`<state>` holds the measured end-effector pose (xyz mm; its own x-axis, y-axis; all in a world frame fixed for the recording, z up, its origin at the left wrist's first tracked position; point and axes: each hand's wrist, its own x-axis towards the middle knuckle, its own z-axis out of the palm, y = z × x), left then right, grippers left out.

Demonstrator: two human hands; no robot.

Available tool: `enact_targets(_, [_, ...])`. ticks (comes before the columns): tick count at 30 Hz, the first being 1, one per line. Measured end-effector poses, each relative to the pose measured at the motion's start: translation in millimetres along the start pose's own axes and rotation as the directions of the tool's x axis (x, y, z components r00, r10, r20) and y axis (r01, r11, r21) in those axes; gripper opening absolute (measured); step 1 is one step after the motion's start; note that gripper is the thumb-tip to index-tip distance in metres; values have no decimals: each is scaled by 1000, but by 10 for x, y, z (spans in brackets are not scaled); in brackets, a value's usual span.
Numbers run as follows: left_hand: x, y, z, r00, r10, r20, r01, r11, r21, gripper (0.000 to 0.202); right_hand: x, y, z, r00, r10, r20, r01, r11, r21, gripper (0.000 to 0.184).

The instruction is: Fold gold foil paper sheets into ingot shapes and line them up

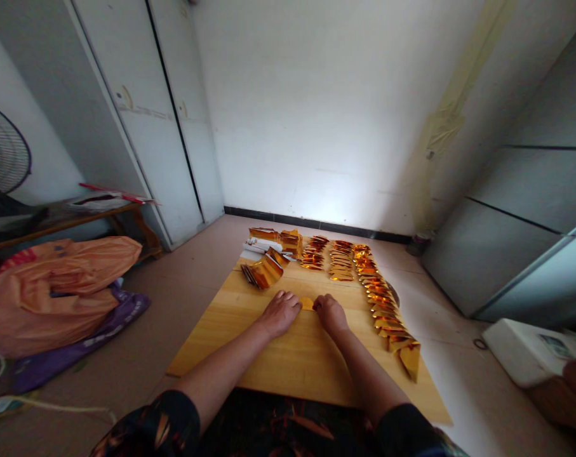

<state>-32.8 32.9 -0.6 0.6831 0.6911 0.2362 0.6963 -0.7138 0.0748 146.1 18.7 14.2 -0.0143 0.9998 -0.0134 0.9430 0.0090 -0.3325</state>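
Observation:
Both hands rest on a low wooden board [249, 343] with a small piece of gold foil paper [307, 304] pinched between them. My left hand [281, 312] has its fingers curled down on the paper's left edge. My right hand [330, 313] is closed on its right edge. Just beyond the left hand lies a fanned stack of flat gold sheets [263, 271]. A long row of folded gold pieces [387, 311] runs down the board's right side, and more rows of folded pieces [341, 259] lie at the far end.
An orange plastic bag [59, 285] over a purple bag [82, 343] lies on the floor at left, below a low wooden table [68, 219] and a fan [2, 152]. White wardrobe doors [140, 120] stand at back left. A white box [530, 349] sits at right.

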Motion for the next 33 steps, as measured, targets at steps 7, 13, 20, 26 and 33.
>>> enact_targets(7, [-98, 188, -25, 995, -101, -16, 101, 995, 2, 26, 125, -129, -95, 997, -1, 77, 16, 980, -199, 16])
enact_targets(13, [-153, 196, -22, 986, -165, -37, 163, 986, -44, 25, 97, -144, -8, 997, 73, 23, -70, 990, -119, 25])
enact_targets(20, [-176, 135, -39, 982, -182, -40, 176, 975, -133, 29, 22, -223, 12, 990, 143, -11, -144, 985, -99, 37])
enact_targets(26, [-213, 117, -34, 978, -198, -71, 186, 971, -151, 26, 35, -206, -32, 980, 198, 34, -196, 979, -56, 26])
enact_targets(33, [-247, 87, -18, 979, -174, -105, 159, 978, -132, 29, 79, -102, -64, 981, 188, 56, -191, 980, 56, 16])
